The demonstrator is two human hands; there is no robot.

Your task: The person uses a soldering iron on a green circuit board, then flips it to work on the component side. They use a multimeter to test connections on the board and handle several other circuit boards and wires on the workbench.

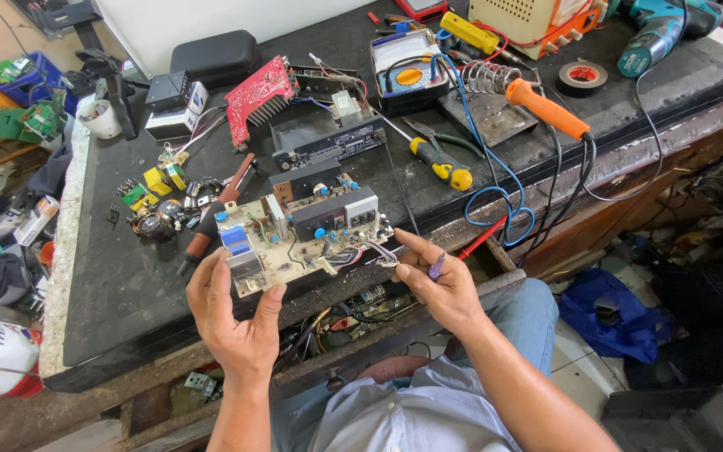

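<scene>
1. Holding a beige circuit board w/ both hands, head view, just above the counter front edge.
2. L hand grips board's near-left corner, thumb and fingers curled round it.
3. R hand pinches the wire bundle at board's right end; small purple item betw. its fingers.
4. Behind, on counter: red board, yellow-handled screwdriver, orange-handled soldering iron, multimeter, black tape roll.

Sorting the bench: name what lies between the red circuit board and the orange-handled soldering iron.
Head view: a black multimeter lies between red circuit board and soldering iron.
</scene>
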